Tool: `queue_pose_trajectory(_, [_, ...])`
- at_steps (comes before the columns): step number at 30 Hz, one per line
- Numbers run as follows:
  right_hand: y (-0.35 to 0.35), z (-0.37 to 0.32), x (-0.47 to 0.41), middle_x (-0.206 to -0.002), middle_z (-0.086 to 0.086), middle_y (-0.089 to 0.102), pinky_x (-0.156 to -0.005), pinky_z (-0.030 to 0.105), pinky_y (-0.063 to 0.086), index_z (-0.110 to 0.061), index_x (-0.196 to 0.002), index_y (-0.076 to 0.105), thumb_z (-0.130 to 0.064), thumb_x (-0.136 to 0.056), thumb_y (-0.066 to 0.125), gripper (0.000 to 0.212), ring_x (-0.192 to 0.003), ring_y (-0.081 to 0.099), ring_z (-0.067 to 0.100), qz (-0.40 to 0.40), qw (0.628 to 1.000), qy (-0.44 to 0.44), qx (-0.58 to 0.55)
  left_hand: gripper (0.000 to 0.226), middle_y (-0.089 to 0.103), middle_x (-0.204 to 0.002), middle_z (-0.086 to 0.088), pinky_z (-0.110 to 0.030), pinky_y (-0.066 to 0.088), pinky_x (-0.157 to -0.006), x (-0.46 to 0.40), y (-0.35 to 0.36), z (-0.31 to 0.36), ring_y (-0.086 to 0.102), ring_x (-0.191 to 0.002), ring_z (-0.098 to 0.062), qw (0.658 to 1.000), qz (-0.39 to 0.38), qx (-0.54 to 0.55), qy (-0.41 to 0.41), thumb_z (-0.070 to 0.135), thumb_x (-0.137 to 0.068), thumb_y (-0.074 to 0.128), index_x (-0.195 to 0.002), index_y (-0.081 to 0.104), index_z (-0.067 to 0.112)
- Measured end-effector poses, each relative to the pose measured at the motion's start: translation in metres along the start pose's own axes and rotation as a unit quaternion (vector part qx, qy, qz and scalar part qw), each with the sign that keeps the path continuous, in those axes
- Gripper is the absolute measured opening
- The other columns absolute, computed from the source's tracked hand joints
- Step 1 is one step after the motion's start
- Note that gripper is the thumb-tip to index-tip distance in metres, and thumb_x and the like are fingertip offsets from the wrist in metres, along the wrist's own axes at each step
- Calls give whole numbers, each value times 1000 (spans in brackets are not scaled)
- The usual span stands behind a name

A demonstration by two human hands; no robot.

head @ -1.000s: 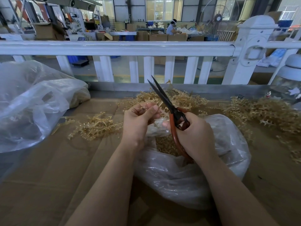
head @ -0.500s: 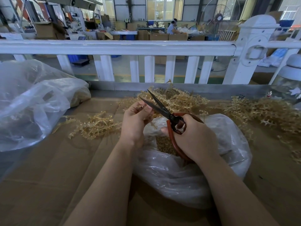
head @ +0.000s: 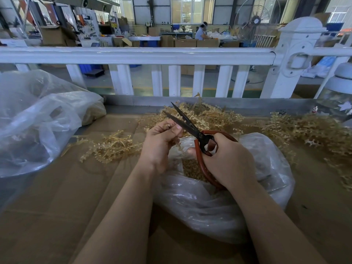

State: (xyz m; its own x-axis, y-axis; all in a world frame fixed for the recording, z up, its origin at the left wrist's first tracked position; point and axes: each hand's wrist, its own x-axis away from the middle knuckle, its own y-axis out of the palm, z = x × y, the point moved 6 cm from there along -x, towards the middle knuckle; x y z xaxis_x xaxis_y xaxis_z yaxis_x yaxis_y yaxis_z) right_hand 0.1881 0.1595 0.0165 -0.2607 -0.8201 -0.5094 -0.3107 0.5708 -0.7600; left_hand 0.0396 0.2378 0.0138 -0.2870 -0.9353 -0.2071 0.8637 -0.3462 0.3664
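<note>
My right hand (head: 226,161) grips red-handled scissors (head: 192,128), whose dark blades stand apart and point up and to the left. My left hand (head: 162,140) pinches a small golden plastic sprig (head: 168,125) right at the blades. Both hands hover over an open clear plastic bag (head: 219,202) that holds small golden cut pieces (head: 192,168).
Heaps of golden plastic sprigs lie behind the hands (head: 207,115), to the left (head: 112,145) and at the right (head: 312,130). A big clear bag (head: 36,119) fills the left side. Cardboard (head: 57,206) covers the table; a white railing (head: 171,56) runs along its far edge.
The scissors have tilted down and to the left and their blades have spread apart. My left hand has brought the sprig up to the blades.
</note>
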Motion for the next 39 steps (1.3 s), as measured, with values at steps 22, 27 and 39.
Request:
queue_pose_trajectory(22, [-4, -1, 0, -53, -19, 40, -45, 18, 27, -29, -69, 44, -77, -78, 62, 52, -50, 38, -4, 6, 1000, -7, 28, 20, 59, -75, 0, -19, 41, -59, -1, -2, 0, 51, -63, -8, 999, -1, -23, 30, -9, -92, 49, -87, 60, 8])
queue_pose_trajectory(27, [-6, -2, 0, -54, -22, 34, -46, 16, 23, -30, -71, 44, -79, -75, 60, 52, -50, 33, -7, 12, 1000, -8, 11, 28, 66, -75, 10, -15, 44, -60, 0, 4, 3, 56, -64, -1, 996, -18, -70, 58, -9, -92, 50, -89, 65, 15])
queue_pose_trajectory(39, [-2, 1, -1, -54, -22, 39, -47, 15, 26, -31, -63, 36, -82, -73, 56, 55, -50, 39, -5, -5, 1000, 1, 0, 15, 67, -87, -3, -29, 53, -82, 2, 6, 8, 64, -83, -17, 994, -13, -39, 103, -6, -97, 48, -88, 55, 4])
